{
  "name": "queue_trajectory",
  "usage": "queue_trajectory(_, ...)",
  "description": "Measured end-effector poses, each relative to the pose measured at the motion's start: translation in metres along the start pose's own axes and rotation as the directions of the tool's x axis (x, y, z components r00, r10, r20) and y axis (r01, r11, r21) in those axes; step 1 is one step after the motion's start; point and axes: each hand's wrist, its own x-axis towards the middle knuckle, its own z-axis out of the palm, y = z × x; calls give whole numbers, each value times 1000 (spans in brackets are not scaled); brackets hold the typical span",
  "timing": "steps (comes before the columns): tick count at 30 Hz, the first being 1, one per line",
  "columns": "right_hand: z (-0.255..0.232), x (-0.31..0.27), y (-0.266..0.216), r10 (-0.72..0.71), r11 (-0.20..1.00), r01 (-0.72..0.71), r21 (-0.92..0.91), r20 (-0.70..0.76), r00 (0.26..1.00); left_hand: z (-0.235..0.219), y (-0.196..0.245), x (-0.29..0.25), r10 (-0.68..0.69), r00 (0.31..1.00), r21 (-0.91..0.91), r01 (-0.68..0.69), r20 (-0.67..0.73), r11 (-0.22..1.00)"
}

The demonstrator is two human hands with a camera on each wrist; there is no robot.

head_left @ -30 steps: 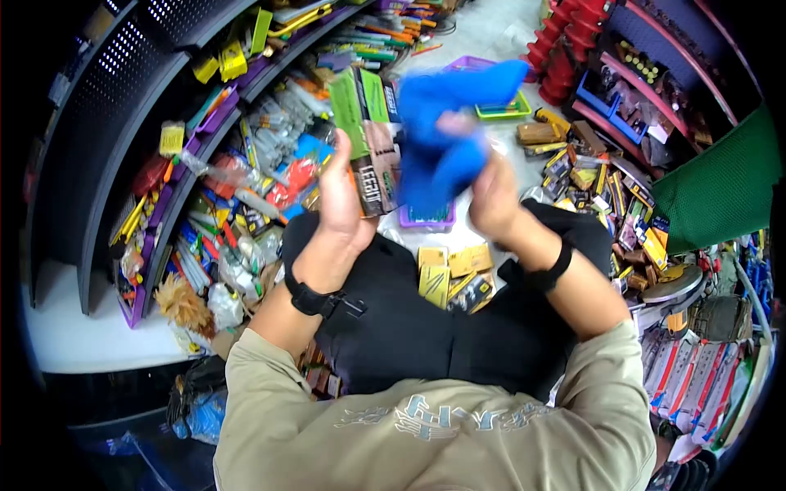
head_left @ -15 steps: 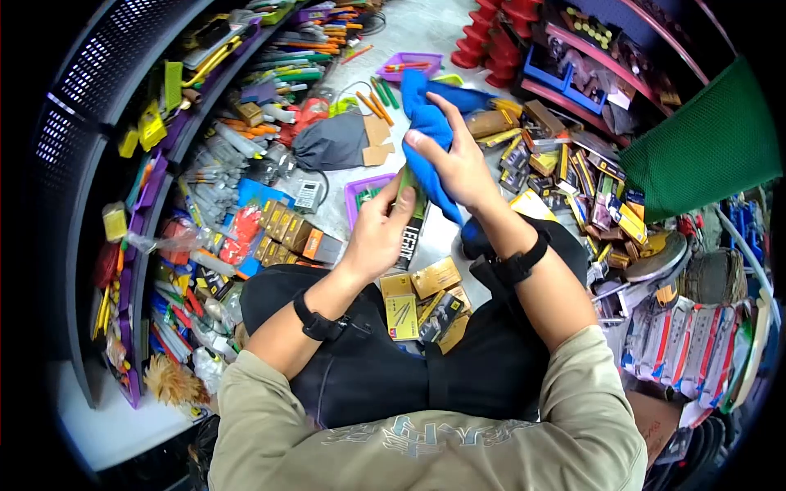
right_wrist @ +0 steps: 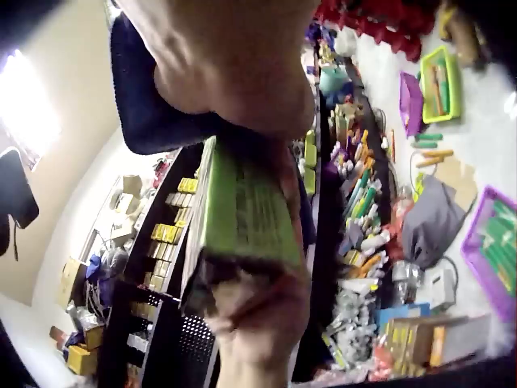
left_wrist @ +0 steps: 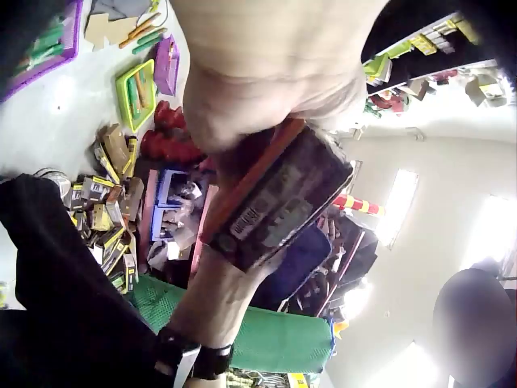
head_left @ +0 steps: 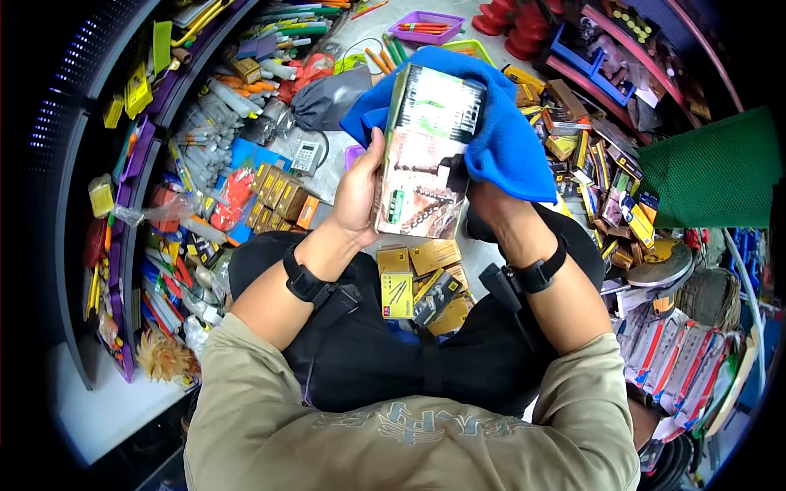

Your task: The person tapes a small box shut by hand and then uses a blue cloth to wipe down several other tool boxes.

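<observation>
A printed cardboard box (head_left: 430, 155) with drill-bit pictures on its face is held up before the person's chest. The left hand (head_left: 358, 196) grips it by its left side, thumb along the edge. In the left wrist view a narrow end of the box (left_wrist: 283, 198) shows below that hand (left_wrist: 275, 81). A blue cloth (head_left: 516, 155) drapes behind the box and round its right side. The right hand (head_left: 498, 211) holds the cloth at the box's right edge, its fingers mostly hidden. In the right wrist view, the green side of the box (right_wrist: 246, 206) lies below the right hand (right_wrist: 234, 73).
Several small yellow boxes (head_left: 397, 293) lie between the person's legs. Brown boxes (head_left: 278, 192) and a grey bag (head_left: 323, 102) sit to the left. Piled packets (head_left: 602, 176) and a green mesh roll (head_left: 708, 176) stand at the right. Farther back is a purple tray (head_left: 426, 37).
The box has turned so its broad printed face points up at the head camera. The cloth, earlier bunched in the right hand and swept about, now spreads behind the box and over its right side.
</observation>
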Motion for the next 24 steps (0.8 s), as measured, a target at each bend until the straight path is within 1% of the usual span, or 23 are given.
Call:
queue_trajectory(1, -5, 0, 9, 262, 939, -228, 257, -108, 959, -2, 0, 1, 9, 1000, -62, -8, 16, 998)
queue_trajectory(2, -4, -9, 14, 272, 934, -242, 263, -86, 958, -17, -1, 4, 20, 979, -218, 25, 204, 976)
queue_trajectory(3, 1, -20, 16, 282, 929, -257, 267, -61, 957, -9, 1, 2, 35, 985, -201, -1, 166, 980)
queue_trajectory(4, -2, -29, 20, 227, 974, -227, 17, 20, 974, -10, 2, 3, 84, 996, -24, -84, -3, 996)
queue_trajectory(5, -5, -31, 13, 16, 733, 47, -679, 86, 996, -11, 5, 3, 159, 974, 167, -132, -159, 977)
queue_trajectory(6, -2, -38, 15, -71, 697, 127, -706, 108, 992, -13, 5, 4, 163, 974, 171, -135, -159, 976)
queue_trajectory(7, 4, -47, 16, -157, 652, 200, -731, 128, 979, -16, 3, 6, 365, 897, 484, -212, -248, 849)
queue_trajectory(8, 15, -51, 22, -79, 955, 51, -291, -86, 993, -19, 0, 7, 564, 785, 749, -209, -254, 628)
queue_trajectory(9, 26, -54, 25, 96, 966, -36, 255, -226, 969, -23, -1, 7, 559, 790, 749, -207, -252, 630)
queue_trajectory(10, 23, -61, 28, 16, 995, -41, -88, -269, 963, -27, -4, 6, 551, 799, 818, -139, -240, 558)
queue_trajectory(11, 20, -67, 32, -72, 906, -56, -420, -282, 957, -29, -5, 3, 543, 807, 875, -72, -231, 479)
queue_trajectory(12, 20, -65, 24, 75, 963, -157, -219, -342, 937, -28, -4, -1, 461, 837, 900, 81, -295, 428)
queue_trajectory(13, 20, -63, 16, 228, 969, -247, -5, -369, 901, -18, -2, -4, 353, 916, 920, 40, -189, 390)
queue_trajectory(14, 15, -66, 33, 110, 979, -158, -128, -318, 941, -2, -8, -7, 285, 928, 843, 53, -240, 535)
queue_trajectory(15, 20, -74, 28, 183, 957, -221, -186, -204, 962, 9, -16, -9, 207, 937, 742, 74, -280, 666)
queue_trajectory(16, 15, -83, 38, 128, 905, -178, -386, -152, 980, 8, -15, -7, 49, 927, 566, 185, -372, 803)
queue_trajectory(17, 10, -90, 48, 87, 815, -120, -566, -85, 993, 16, -17, -5, 78, 936, 485, 105, -343, 868)
queue_trajectory(18, 9, -89, 39, 94, 602, 191, -775, 306, 947, 16, -14, -7, 97, 929, 423, 68, -356, 903)
queue_trajectory(19, 27, -92, 24, 127, 609, 166, -776, 301, 945, 15, -10, -8, 118, 922, 364, 27, -370, 931)
queue_trajectory(20, 26, -88, 26, 109, 605, 162, -779, 283, 953, 12, -9, -9, 154, 926, 370, -17, -345, 929)
queue_trajectory(21, 23, -86, 31, 93, 602, 149, -784, 254, 963, 12, -7, -9, 148, 925, 375, -7, -349, 927)
queue_trajectory(23, -8, -61, 47, 238, 716, -169, -678, 10, 971, 12, -14, -14, 161, 959, 416, -50, -235, 908)
queue_trajectory(24, -11, -46, 57, 360, 917, -368, -154, -78, 930, 37, -21, -15, 158, 938, 372, -34, -308, 928)
